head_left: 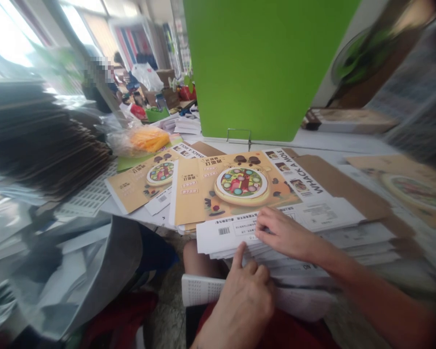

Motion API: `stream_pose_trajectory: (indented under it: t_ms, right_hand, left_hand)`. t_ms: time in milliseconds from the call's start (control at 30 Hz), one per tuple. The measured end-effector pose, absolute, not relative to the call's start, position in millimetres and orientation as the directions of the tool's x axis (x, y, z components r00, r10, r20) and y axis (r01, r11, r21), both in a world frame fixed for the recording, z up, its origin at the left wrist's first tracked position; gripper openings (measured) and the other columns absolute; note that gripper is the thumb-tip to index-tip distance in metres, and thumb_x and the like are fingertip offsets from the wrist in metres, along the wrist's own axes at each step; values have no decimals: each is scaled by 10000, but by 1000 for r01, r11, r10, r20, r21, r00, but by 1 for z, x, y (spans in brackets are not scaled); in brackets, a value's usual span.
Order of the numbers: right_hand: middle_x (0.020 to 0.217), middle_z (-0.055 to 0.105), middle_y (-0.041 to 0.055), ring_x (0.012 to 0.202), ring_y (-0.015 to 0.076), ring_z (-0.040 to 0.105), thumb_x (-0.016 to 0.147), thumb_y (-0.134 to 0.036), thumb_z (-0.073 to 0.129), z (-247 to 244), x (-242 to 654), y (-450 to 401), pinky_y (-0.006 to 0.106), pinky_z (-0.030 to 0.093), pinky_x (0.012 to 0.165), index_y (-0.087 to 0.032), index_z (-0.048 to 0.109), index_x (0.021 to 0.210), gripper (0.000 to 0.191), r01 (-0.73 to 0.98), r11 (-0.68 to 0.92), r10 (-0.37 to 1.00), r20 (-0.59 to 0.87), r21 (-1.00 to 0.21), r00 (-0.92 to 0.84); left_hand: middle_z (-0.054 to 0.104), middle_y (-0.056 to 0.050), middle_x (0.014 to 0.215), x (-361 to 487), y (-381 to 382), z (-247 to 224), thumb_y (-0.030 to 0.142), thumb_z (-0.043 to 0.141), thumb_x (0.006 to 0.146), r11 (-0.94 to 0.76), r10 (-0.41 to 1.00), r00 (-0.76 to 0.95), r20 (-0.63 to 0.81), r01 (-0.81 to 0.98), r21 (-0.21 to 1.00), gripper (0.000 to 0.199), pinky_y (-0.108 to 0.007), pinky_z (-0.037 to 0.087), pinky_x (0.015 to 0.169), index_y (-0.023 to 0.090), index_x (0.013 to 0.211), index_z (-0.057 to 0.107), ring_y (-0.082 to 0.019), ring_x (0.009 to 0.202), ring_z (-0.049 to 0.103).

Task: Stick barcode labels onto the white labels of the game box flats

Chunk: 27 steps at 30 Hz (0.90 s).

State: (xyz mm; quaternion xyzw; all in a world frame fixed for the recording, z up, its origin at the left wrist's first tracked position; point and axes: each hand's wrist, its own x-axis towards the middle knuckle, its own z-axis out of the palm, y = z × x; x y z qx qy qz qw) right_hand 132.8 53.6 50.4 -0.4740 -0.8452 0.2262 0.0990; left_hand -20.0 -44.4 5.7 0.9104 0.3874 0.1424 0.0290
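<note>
A stack of flat printed cardboard sheets (240, 186) lies at the table's front edge, with a cartoon picture and "WHACK A MOLE" on the top one. Its white printed flap (225, 231) hangs toward me over several more white edges. My left hand (245, 291) is at the near edge of that flap, index finger stretched to the paper and the other fingers curled; nothing shows in it. My right hand (276, 230) rests on the flap with its fingers bent together, and whatever is between the fingertips is too small to make out. A sheet of small printed labels (201, 291) lies below, across my lap.
Tall cardboard stacks (39, 140) stand at the left, above a grey bin (109, 271) holding paper scraps. A green panel (269, 68) rises behind the sheets. Another printed sheet (414, 189) lies at the right. People are in the background.
</note>
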Motion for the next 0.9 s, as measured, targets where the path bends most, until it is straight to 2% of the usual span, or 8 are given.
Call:
stream_pose_trajectory:
  t_ms: [267, 533, 633, 767, 833, 900]
  right_hand:
    - [870, 547, 44, 880, 178, 515, 861, -146, 478, 52, 130, 53, 311, 436, 790, -180, 533, 697, 177, 785, 437, 851, -83, -439, -519]
    - [873, 542, 51, 884, 182, 509, 864, -129, 475, 51, 128, 49, 319, 429, 798, -176, 528, 695, 184, 799, 453, 858, -50, -396, -511]
    - [863, 548, 56, 879, 196, 511, 847, -149, 505, 51, 125, 46, 335, 425, 794, -180, 517, 693, 158, 835, 453, 873, -32, -313, -486]
    - [846, 555, 63, 857, 223, 519, 855, -189, 519, 47, 122, 40, 362, 414, 765, -184, 516, 719, 136, 866, 481, 876, 42, -138, -480]
    - [838, 558, 60, 845, 235, 524, 864, -247, 558, 44, 126, 40, 368, 411, 742, -188, 515, 733, 150, 878, 473, 880, 86, -77, -467]
    - [821, 557, 52, 811, 235, 528, 860, -342, 615, 39, 135, 42, 361, 408, 705, -192, 511, 748, 215, 893, 445, 892, 122, -69, -435]
  left_hand:
    - [562, 13, 699, -19, -42, 19, 93, 599, 861, -728, 682, 696, 223, 674, 121, 186, -529, 238, 1160, 176, 697, 624, -177, 680, 560]
    - [580, 3, 705, -15, -31, 15, 75, 553, 875, -759, 641, 718, 270, 646, 80, 204, -469, 193, 1183, 164, 736, 673, -173, 718, 595]
    - [623, -25, 759, -11, -32, 16, 81, 552, 881, -749, 653, 718, 241, 660, 60, 186, -492, 207, 1173, 147, 811, 712, -195, 786, 620]
    - [669, -73, 823, -7, -33, 17, 107, 544, 897, -748, 652, 728, 210, 664, 21, 191, -560, 267, 1131, 116, 935, 731, -231, 839, 640]
    - [657, -55, 776, -5, -34, 17, 106, 540, 901, -743, 659, 727, 192, 669, 13, 192, -585, 284, 1118, 126, 895, 730, -220, 787, 641]
    - [631, -33, 728, -2, -34, 15, 101, 547, 894, -736, 667, 726, 169, 677, -3, 194, -609, 291, 1111, 141, 810, 717, -204, 724, 632]
